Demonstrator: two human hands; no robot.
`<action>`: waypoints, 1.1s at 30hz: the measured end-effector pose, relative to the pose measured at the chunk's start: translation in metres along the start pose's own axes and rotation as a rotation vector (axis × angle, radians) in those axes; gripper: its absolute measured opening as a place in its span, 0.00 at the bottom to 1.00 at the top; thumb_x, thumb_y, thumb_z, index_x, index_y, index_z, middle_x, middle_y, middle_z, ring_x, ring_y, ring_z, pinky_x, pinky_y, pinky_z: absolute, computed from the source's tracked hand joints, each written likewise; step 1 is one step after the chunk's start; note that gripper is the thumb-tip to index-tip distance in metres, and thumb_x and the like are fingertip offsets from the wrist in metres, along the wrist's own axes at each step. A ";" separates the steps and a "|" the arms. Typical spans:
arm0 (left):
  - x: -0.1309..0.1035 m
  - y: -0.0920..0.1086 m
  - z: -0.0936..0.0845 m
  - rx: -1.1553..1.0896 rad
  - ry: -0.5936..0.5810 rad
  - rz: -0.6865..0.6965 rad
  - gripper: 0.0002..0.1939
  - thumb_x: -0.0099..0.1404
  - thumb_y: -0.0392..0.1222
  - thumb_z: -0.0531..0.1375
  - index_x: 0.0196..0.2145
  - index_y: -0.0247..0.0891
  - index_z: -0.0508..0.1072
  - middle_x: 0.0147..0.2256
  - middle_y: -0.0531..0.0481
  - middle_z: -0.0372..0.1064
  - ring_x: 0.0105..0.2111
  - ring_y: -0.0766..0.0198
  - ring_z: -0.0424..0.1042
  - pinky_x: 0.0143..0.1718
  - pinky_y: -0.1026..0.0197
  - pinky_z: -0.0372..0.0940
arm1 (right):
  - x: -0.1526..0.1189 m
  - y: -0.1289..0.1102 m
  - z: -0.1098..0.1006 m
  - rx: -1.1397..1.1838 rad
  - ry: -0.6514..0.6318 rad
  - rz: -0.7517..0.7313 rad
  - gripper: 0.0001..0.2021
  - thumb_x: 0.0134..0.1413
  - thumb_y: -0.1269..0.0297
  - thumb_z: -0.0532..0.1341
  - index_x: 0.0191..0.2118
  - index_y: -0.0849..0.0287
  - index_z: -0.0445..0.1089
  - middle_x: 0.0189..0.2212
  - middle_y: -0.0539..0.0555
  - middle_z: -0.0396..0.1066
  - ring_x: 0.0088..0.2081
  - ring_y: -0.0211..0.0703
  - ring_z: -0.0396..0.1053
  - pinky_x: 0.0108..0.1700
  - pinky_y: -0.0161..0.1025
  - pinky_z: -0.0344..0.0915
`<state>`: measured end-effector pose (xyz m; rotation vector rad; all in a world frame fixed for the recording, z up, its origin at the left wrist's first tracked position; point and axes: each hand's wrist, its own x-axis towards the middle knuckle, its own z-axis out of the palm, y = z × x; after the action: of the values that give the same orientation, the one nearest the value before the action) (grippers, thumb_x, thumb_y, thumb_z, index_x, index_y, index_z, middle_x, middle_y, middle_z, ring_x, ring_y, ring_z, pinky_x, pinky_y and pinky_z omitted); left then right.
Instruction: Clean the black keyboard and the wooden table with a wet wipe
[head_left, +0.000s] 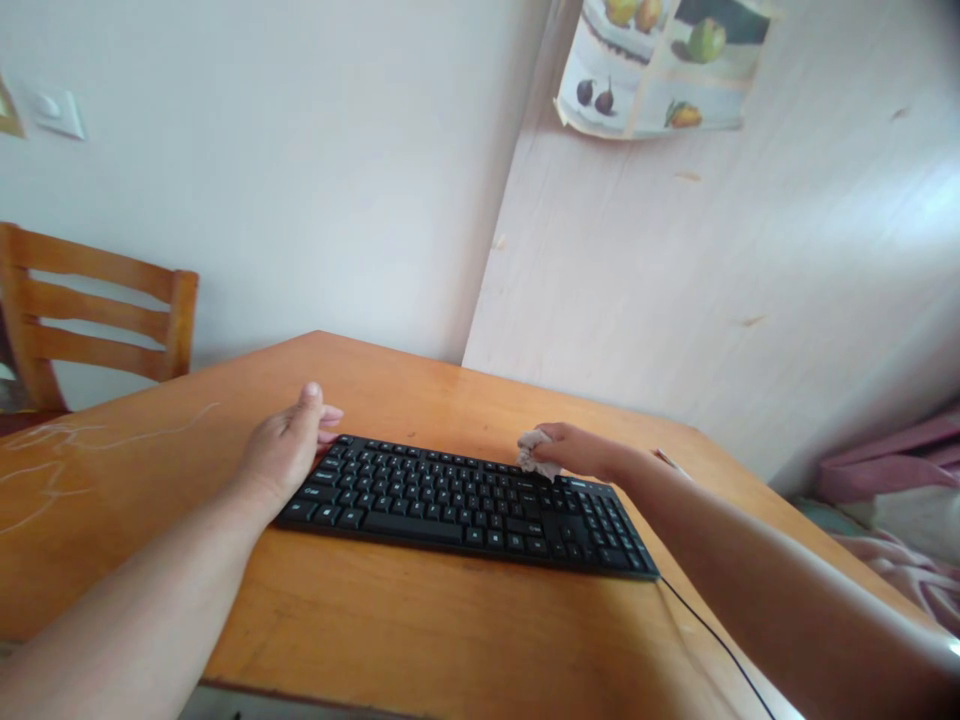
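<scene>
A black keyboard (427, 500) lies on the wooden table, keys up. By its left end is my left hand (289, 440), thumb raised away from the fingers. Those fingers reach toward the keyboard's back left corner and are partly hidden; the hand holds nothing I can see. Pinched in my right hand (574, 448) is a crumpled whitish tissue (534, 452). It rests at the keyboard's back edge, above the keys right of the middle.
A black cable (720, 640) runs from the keyboard's right corner across the wooden table (360, 620). White thread-like lines (112, 440) show at the table's left. A wooden chair (105, 300) stands beyond. Behind are walls with a fruit poster (660, 70); pink fabric (892, 460) lies at right.
</scene>
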<state>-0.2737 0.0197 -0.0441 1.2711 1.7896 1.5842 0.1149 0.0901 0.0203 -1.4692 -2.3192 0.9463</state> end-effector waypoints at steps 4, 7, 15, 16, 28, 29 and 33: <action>0.001 -0.002 0.001 -0.004 0.005 -0.001 0.39 0.63 0.73 0.43 0.37 0.35 0.77 0.41 0.37 0.78 0.35 0.52 0.78 0.38 0.54 0.71 | 0.018 -0.019 0.012 0.011 -0.055 -0.013 0.06 0.45 0.68 0.58 0.31 0.59 0.71 0.24 0.48 0.70 0.26 0.37 0.65 0.27 0.33 0.59; 0.002 -0.002 0.001 0.004 0.014 0.002 0.39 0.63 0.73 0.42 0.37 0.35 0.77 0.40 0.38 0.78 0.34 0.53 0.78 0.36 0.55 0.71 | 0.030 -0.033 0.021 0.020 -0.092 -0.023 0.07 0.45 0.67 0.59 0.32 0.59 0.72 0.24 0.49 0.71 0.25 0.37 0.65 0.26 0.33 0.59; -0.002 0.001 0.003 -0.077 0.059 -0.031 0.39 0.63 0.73 0.43 0.37 0.34 0.76 0.42 0.36 0.77 0.32 0.54 0.78 0.34 0.55 0.72 | 0.062 -0.073 0.046 0.019 -0.146 -0.038 0.06 0.45 0.65 0.60 0.32 0.58 0.71 0.24 0.50 0.72 0.24 0.37 0.64 0.23 0.31 0.57; -0.002 0.002 0.004 -0.096 0.065 -0.039 0.39 0.63 0.73 0.43 0.37 0.34 0.76 0.42 0.36 0.77 0.31 0.54 0.78 0.34 0.55 0.72 | 0.066 -0.078 0.049 0.014 -0.152 -0.044 0.06 0.45 0.65 0.60 0.32 0.58 0.71 0.24 0.50 0.71 0.24 0.37 0.64 0.22 0.31 0.56; -0.002 0.008 0.004 -0.169 0.146 -0.088 0.42 0.62 0.75 0.41 0.40 0.33 0.75 0.46 0.32 0.75 0.30 0.53 0.77 0.32 0.53 0.72 | 0.107 -0.128 0.083 -0.071 -0.210 -0.150 0.05 0.46 0.64 0.58 0.30 0.58 0.70 0.24 0.51 0.69 0.25 0.38 0.63 0.22 0.33 0.56; -0.002 0.008 0.004 -0.163 0.148 -0.092 0.42 0.63 0.74 0.41 0.40 0.33 0.75 0.46 0.32 0.75 0.31 0.53 0.77 0.32 0.53 0.72 | 0.110 -0.133 0.086 -0.075 -0.211 -0.154 0.05 0.46 0.64 0.58 0.30 0.58 0.70 0.24 0.51 0.70 0.25 0.38 0.63 0.22 0.33 0.56; -0.001 0.007 0.004 -0.143 0.156 -0.098 0.42 0.63 0.74 0.40 0.44 0.33 0.74 0.48 0.32 0.74 0.31 0.52 0.78 0.33 0.53 0.71 | 0.117 -0.150 0.095 -0.100 -0.218 -0.168 0.05 0.46 0.64 0.59 0.31 0.59 0.69 0.24 0.51 0.69 0.25 0.38 0.64 0.22 0.33 0.56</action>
<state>-0.2677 0.0206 -0.0385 1.0041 1.7654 1.7620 -0.0965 0.1124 0.0261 -1.2353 -2.6320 1.0006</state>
